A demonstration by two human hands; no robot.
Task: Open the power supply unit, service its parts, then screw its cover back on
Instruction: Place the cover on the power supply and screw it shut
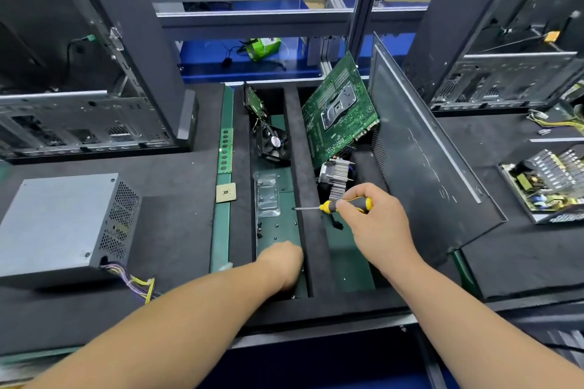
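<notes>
Our right hand grips the screwdriver; our left hand, grasp unclear, reaches among loose screws. We should pick one screw cleanly, keeping the tip clear.

Bench: I see a black foam-padded worktop with green matting in its recessed troughs | Back: grey metal rails cross a blue shelf | Flanks: open computer cases, one left, one right | Light: even, bright overhead.
</notes>
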